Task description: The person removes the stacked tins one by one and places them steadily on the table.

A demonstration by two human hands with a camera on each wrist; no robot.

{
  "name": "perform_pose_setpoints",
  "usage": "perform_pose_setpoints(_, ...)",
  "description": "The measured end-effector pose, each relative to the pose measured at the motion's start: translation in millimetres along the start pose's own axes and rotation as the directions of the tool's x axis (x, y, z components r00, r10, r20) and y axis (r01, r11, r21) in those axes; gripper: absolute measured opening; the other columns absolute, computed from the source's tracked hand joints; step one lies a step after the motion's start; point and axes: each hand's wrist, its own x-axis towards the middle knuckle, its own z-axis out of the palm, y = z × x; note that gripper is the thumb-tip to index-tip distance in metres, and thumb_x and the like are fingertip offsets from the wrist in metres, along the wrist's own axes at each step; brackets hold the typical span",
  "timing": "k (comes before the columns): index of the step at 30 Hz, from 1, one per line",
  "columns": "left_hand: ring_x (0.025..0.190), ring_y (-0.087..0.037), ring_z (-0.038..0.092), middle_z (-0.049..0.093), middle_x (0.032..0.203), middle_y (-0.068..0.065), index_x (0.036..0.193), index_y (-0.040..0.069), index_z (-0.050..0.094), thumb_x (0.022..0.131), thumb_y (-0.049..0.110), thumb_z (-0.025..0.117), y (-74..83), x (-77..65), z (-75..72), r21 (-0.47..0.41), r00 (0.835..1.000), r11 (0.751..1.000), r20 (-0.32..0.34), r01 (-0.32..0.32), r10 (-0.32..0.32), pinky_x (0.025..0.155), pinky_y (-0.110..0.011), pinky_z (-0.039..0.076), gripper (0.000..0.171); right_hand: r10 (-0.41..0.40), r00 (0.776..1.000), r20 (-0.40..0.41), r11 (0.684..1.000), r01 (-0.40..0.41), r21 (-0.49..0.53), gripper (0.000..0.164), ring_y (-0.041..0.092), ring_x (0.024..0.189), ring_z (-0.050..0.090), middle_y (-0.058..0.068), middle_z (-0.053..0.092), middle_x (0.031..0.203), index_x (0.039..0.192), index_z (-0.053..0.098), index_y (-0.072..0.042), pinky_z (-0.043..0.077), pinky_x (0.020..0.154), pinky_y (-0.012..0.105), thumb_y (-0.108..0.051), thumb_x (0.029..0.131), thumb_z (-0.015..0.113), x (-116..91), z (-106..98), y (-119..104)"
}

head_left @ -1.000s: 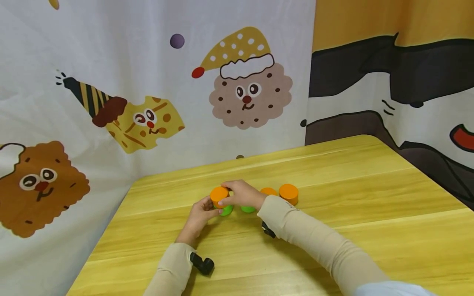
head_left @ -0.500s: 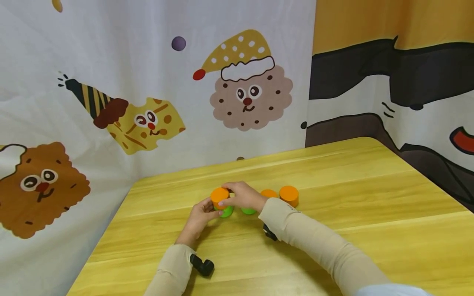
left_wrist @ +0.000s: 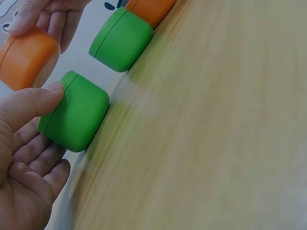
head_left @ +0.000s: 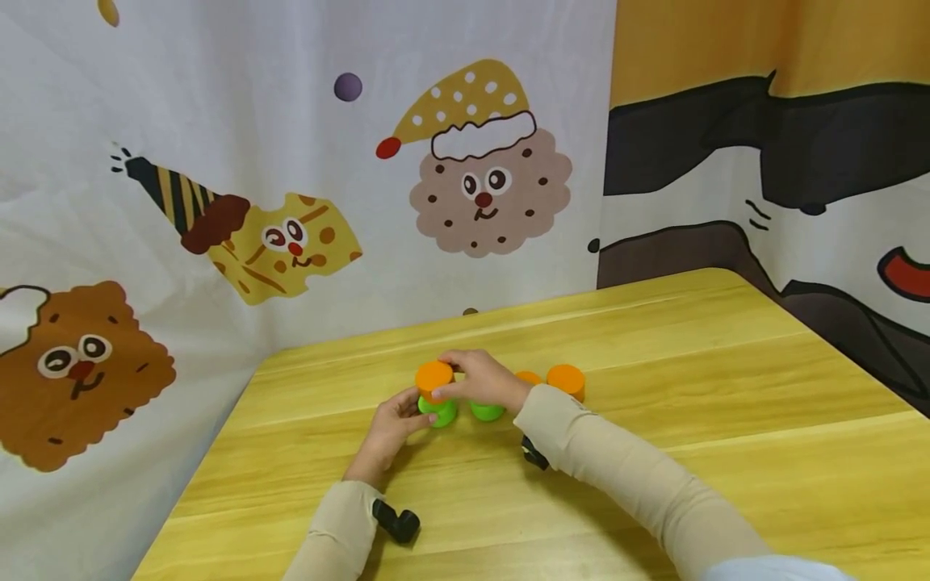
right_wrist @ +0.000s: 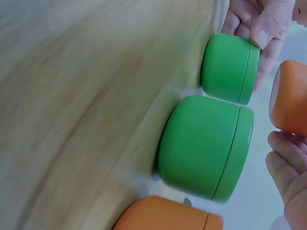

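In the head view my right hand (head_left: 485, 381) grips an orange round lidded jar (head_left: 433, 378), held raised over a green jar (head_left: 439, 414). A gap shows between these two in the left wrist view. My left hand (left_wrist: 29, 153) holds that same green jar (left_wrist: 76, 115), its thumb at the lid seam and its fingers on the far side; the jar stands on the table. Just right of it stands a second green jar (right_wrist: 206, 146), under my right wrist and touched by neither hand. Part of the held orange jar (right_wrist: 290, 98) is cut off in the right wrist view.
Two more orange jars stand to the right: one (head_left: 528, 377) partly hidden behind my right sleeve, the other (head_left: 566, 382) beside it. The wood-grain table (head_left: 697, 355) ends at a printed cloth (head_left: 305, 129). A black wrist mount (head_left: 396, 520) sits on each sleeve.
The orange jar in my right hand has risen slightly and shifted a little right, showing more of the green jar beneath. My left hand has stayed on the green jar.
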Motion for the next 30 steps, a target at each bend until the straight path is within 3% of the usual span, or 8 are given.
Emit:
perform_pose_setpoints(11, 0.119, -0.029, 0.051, 0.052, 0.133, -0.014, 0.134, 0.007, 0.048, 0.079, 0.012, 0.073, -1.3, -0.5, 0.6, 0.026, 1.0, 1.0, -0.008, 0.018, -0.018, 0.098, -0.041, 0.044, 0.06, 0.075, 0.995, -0.06, 0.996, -0.077, -0.041, 0.062, 0.021, 0.113, 0.055, 0.006, 0.058, 0.124, 0.13, 0.052, -0.006, 0.047, 0.094, 0.036, -0.036, 0.08, 0.072, -12.6, -15.6, 12.2)
perform_pose_setpoints(18, 0.118, -0.029, 0.051, 0.052, 0.132, -0.015, 0.135, 0.005, 0.047, 0.08, 0.01, 0.072, -0.5, -0.8, 1.4, 0.029, 1.0, 1.0, -0.011, 0.007, -0.007, 0.097, -0.038, 0.045, 0.061, 0.092, 0.991, -0.1, 0.996, -0.091, 0.01, 0.064, 0.024, 0.113, 0.056, 0.01, 0.058, 0.124, 0.13, 0.052, -0.002, 0.046, 0.095, 0.038, -0.034, 0.079, 0.074, -25.2, -28.5, 17.9)
perform_pose_setpoints(30, 0.121, -0.033, 0.049, 0.048, 0.135, -0.018, 0.137, 0.001, 0.043, 0.082, 0.003, 0.068, -0.1, -0.3, 1.7, 0.02, 1.0, 1.0, -0.006, 0.019, -0.018, 0.096, -0.04, 0.045, 0.06, 0.14, 0.974, -0.179, 0.99, -0.131, 0.062, 0.052, 0.022, 0.11, 0.057, 0.005, 0.062, 0.117, 0.122, 0.058, -0.009, 0.047, 0.093, 0.038, -0.033, 0.079, 0.074, -47.3, -52.3, 36.6)
